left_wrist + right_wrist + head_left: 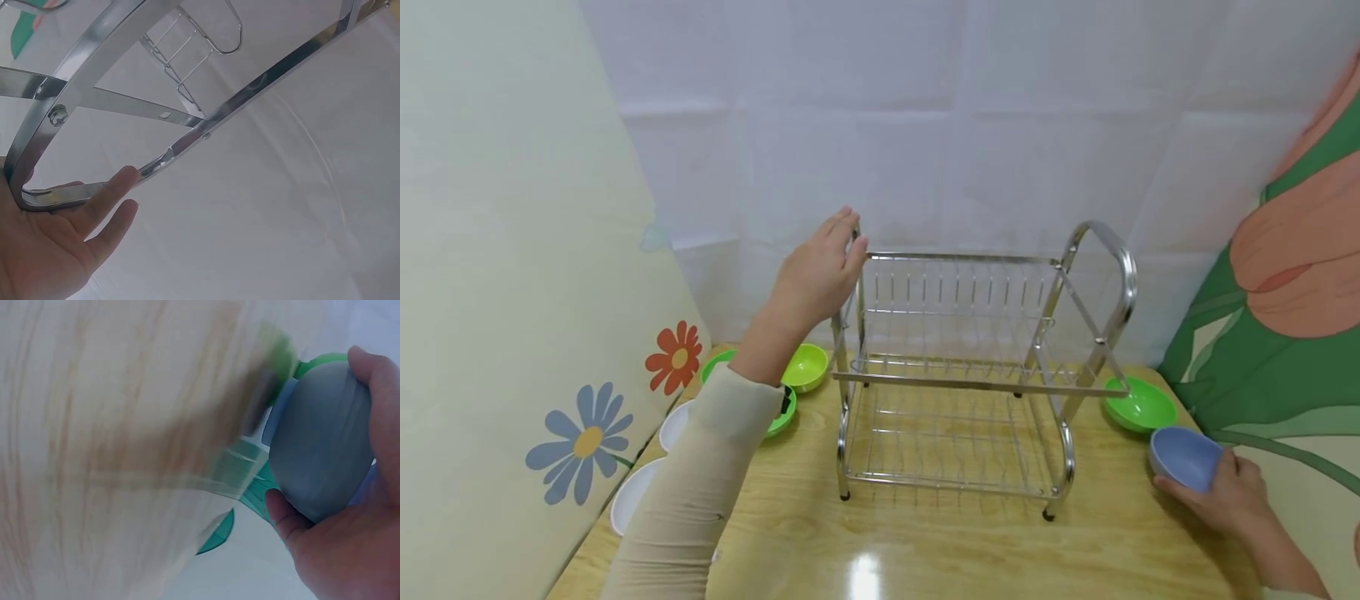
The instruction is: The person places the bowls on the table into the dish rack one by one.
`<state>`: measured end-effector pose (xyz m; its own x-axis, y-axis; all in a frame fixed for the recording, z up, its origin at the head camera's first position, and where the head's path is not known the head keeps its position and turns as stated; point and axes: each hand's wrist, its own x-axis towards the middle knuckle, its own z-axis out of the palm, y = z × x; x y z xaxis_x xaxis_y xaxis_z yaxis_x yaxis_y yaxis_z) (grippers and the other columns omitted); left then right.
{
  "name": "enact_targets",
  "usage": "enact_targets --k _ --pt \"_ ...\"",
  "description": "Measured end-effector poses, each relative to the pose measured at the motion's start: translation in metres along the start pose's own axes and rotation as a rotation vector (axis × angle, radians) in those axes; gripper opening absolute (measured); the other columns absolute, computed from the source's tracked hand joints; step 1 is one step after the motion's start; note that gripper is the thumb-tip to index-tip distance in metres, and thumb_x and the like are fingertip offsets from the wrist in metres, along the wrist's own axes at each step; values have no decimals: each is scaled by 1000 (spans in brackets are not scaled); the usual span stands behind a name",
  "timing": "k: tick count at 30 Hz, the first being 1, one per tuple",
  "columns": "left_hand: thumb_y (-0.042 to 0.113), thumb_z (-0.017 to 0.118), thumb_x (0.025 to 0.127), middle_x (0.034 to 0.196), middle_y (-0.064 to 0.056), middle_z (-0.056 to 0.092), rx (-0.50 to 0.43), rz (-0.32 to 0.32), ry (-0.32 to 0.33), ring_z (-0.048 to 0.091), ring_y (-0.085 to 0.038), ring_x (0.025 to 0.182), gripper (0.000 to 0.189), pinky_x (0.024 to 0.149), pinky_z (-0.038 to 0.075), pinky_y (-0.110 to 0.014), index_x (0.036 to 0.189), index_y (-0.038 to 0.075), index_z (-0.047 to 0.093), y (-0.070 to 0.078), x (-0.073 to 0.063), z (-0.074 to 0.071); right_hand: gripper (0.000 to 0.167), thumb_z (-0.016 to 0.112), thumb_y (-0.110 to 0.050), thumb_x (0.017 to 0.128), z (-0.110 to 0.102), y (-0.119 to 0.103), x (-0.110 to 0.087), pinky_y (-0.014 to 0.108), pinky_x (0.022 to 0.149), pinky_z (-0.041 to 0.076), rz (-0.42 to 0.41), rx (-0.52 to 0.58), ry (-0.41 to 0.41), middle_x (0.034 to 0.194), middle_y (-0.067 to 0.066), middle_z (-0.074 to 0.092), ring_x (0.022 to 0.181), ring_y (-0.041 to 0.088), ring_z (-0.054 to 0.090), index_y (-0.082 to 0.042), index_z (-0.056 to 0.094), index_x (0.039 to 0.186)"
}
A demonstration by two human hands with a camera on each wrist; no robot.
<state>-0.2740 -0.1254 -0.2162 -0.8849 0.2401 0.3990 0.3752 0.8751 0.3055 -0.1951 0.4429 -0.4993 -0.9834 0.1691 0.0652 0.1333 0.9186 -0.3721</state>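
Observation:
A two-tier metal dish rack (925, 381) stands on the table. My left hand (820, 271) rests on the curved top of the rack's left end frame. In the left wrist view, the palm touches the bent bar (56, 199) and the fingers reach past it, fairly straight. At the far right, my right hand (1232, 500) grips a blue bowl (1183, 457) by its side. The right wrist view shows the bowl's rounded outside (322, 440) between thumb and fingers. A green bowl (1142, 406) sits just behind the blue one.
Left of the rack are a yellow-green bowl (806, 367), a green bowl (782, 417) and another green rim (718, 362). White dishes (631, 498) lie along the left table edge, partly behind my left sleeve (700, 492). A white cloth backdrop (910, 167) hangs behind the rack.

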Motion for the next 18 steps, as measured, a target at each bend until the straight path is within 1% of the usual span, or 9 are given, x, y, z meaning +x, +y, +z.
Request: enact_targets --k 4,11,18 --pt "43 26 108 167 -4 22 -13 -8 14 26 -25 153 60 122 30 -47 158 10 27 0 1 1 128 74 -55 82 -2 -5 -4 74 84 39 -44 3 36 124 60 20 108 69 29 34 2 139" --pt "43 27 108 167 -4 23 -28 -22 36 29 -27 152 60 119 33 -50 158 10 29 0 1 2 122 77 -52 81 -11 -20 -8 74 81 39 -105 -10 70 122 59 23 104 69 32 36 11 135" --pt "43 27 108 167 -3 22 -30 -23 46 29 -27 152 60 120 33 -49 158 11 27 0 0 1 123 82 -47 77 -16 -36 -12 74 79 38 -189 9 141 122 59 27 103 69 34 35 13 138"
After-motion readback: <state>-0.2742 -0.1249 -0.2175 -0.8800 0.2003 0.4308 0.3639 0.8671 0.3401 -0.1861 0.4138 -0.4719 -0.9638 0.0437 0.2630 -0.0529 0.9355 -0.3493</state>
